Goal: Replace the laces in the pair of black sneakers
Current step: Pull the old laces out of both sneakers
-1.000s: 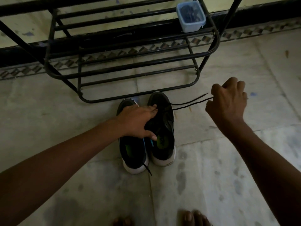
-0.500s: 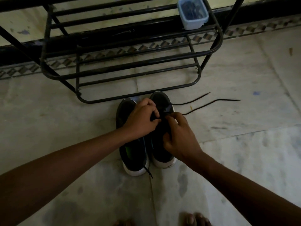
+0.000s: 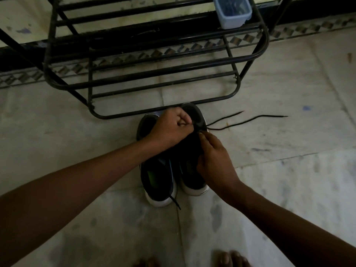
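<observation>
Two black sneakers with white soles stand side by side on the floor, toes pointing away from me. My left hand (image 3: pixel 172 128) is curled over the front of the right sneaker (image 3: pixel 192 176), its fingers pinching at the lace holes. My right hand (image 3: pixel 213 160) rests on the same shoe's tongue, fingertips pinching the black lace (image 3: pixel 248 120) where it leaves the shoe. Both lace ends trail off to the right across the floor. The left sneaker (image 3: pixel 156 180) shows a green insole, and a short lace end (image 3: pixel 175 203) hangs over its heel.
A black metal shoe rack (image 3: pixel 154 74) stands just beyond the sneakers' toes. A pale plastic box (image 3: pixel 233 12) sits on its upper right shelf. Tiled floor stretches to both sides. My bare toes (image 3: pixel 229 259) show at the bottom edge.
My right hand let go of the lace ends it had pulled out to the right and came back onto the right sneaker. My left hand shifted toward the toe and curled tighter.
</observation>
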